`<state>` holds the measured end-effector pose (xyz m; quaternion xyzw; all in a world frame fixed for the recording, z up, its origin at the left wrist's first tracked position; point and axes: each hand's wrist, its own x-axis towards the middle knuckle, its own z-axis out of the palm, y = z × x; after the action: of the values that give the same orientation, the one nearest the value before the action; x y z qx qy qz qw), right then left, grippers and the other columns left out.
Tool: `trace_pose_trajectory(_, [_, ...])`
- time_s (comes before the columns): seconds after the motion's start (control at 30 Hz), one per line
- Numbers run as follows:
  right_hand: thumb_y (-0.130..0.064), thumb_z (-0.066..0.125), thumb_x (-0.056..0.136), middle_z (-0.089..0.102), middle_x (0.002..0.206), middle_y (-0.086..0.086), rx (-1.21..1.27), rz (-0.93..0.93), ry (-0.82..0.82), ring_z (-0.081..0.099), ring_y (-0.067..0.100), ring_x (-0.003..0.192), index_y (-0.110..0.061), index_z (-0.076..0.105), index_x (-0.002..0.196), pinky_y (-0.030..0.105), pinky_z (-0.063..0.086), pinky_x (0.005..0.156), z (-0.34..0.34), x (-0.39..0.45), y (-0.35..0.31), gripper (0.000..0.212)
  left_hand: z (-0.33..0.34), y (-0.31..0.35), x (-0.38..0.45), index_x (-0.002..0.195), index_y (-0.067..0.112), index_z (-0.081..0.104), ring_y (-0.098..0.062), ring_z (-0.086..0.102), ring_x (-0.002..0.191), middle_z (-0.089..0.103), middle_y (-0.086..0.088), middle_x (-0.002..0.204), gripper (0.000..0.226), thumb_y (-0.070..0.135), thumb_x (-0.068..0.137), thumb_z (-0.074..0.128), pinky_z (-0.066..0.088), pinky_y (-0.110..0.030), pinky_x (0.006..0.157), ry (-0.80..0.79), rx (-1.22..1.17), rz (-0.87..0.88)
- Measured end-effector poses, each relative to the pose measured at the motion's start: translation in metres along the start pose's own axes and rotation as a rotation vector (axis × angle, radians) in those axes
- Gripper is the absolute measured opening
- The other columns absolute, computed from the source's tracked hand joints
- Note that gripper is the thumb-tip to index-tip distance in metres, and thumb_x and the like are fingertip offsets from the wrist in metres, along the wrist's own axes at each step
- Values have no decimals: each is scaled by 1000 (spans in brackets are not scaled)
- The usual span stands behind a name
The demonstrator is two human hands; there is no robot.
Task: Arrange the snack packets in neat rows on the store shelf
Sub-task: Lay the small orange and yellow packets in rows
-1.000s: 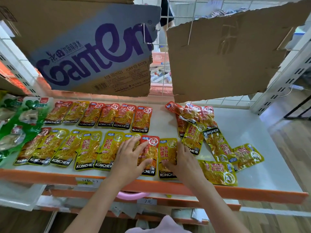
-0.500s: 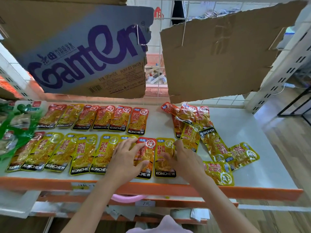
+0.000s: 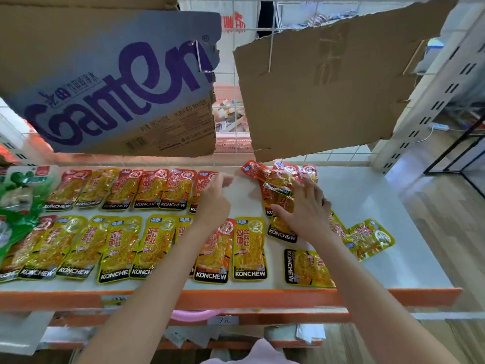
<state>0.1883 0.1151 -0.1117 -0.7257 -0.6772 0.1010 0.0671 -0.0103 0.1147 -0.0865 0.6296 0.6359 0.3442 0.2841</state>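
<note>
So the shiny red and yellow KONCHEW snack packets (image 3: 249, 248) sit in two rows on the white store shelf with the orange front lip (image 3: 393, 206), plus a messy heap of the same foil packets (image 3: 278, 185) at the back right. Left hand (image 3: 214, 203) hovers over the back row's right end, fingers loose, holding nothing. Right hand (image 3: 305, 208) lies on that heap, fingers spread.

**Snack packets on the white shelf**

Red KONCHEW packets (image 3: 147, 189) lay flat in a far row, yellow packets (image 3: 118, 248) in a near row. A loose overlapping pile (image 3: 279, 185) sat far right, 2 strays (image 3: 308, 267) lying sideways nearby.
</note>
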Motion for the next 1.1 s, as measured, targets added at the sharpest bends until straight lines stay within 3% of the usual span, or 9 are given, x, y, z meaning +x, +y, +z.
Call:
trace_pose_trajectory(0.1, [-65, 36, 87, 8, 156, -3, -19, -18, -46, 1, 22, 143, -28, 17, 146, 55, 12, 111, 8, 4, 8, 72, 1, 0, 26, 124, 11, 54, -23, 46, 122, 54, -10, 128, 56, -17, 80, 32, 33, -22, 95, -67, 102, 125])
trace_pose_trajectory(0.27, [-64, 36, 88, 11, 155, -3, -29, -45, -38, 1, 22, 143, -33, 23, 142, 54, 9, 110, 7, 6, 16, 63, 35, 3, 44, 138, 21, 43, -21, 21, 141, 30, -4, 151, 45, 5, 96, 40, 16, -35, 115, -473, 277, 334])
trace_pose_trajectory(0.47, [-63, 38, 88, 7, 156, -4, -18, -52, -69, -2, 21, 144, -39, 24, 141, 54, 10, 111, -1, 8, 42, 59, 59, 9, 41, 136, 20, 48, -24, 21, 139, 34, -6, 149, 41, 11, 95, 47, 10, -26, 111, -462, 369, 412])
trace_pose_trajectory(0.6, [-59, 46, 86, 7, 156, -8, 23, -91, -125, -2, 17, 144, -42, 30, 138, 51, 12, 112, -12, 11, 67, 56, 62, 15, 39, 125, 12, 58, -23, 34, 132, 48, -8, 138, 33, 9, 93, 50, 17, -19, 104, -463, 300, 437])
trace_pose_trajectory(0.67, [-53, 52, 85, 11, 155, -8, 59, -96, -147, 2, 18, 144, -41, 36, 133, 51, 13, 112, -18, 12, 74, 52, 63, 18, 38, 115, 7, 63, -26, 48, 118, 60, -11, 118, 26, 7, 91, 52, 32, -24, 97, -417, 212, 358])
trace_pose_trajectory(0.73, [-47, 54, 82, 22, 151, -2, 102, -88, -141, 13, 20, 141, -35, 43, 128, 49, 15, 110, -23, 14, 73, 49, 66, 21, 40, 106, 9, 62, -28, 57, 102, 65, -12, 102, 19, 14, 91, 52, 44, -32, 86, -239, 213, 211])
trace_pose_trajectory(0.83, [-52, 38, 71, 39, 135, 5, 158, -39, -63, 28, 24, 130, -22, 48, 123, 44, 23, 105, -28, 20, 56, 61, 69, 29, 48, 107, 6, 56, -33, 53, 108, 61, -15, 109, 35, 36, 91, 50, 41, -40, 91, 91, 401, -37])
trace_pose_trajectory(0.93, [-56, 39, 85, 44, 133, 8, 161, 18, -26, 32, 26, 129, -17, 48, 125, 45, 26, 102, -25, 29, 38, 57, 74, 35, 55, 126, 0, 43, -34, 40, 126, 49, -19, 132, 75, 62, 84, 49, 26, -42, 104, 39, 433, -309])
trace_pose_trajectory(1.1, [-76, 22, 83, 34, 146, 14, 101, 204, -27, 25, 30, 137, -6, 37, 138, 55, 18, 106, -22, 40, 21, 90, 86, 32, 53, 131, -2, 37, -32, 34, 130, 43, -18, 138, 93, 69, 73, 58, 23, -43, 105, 8, 546, -306])
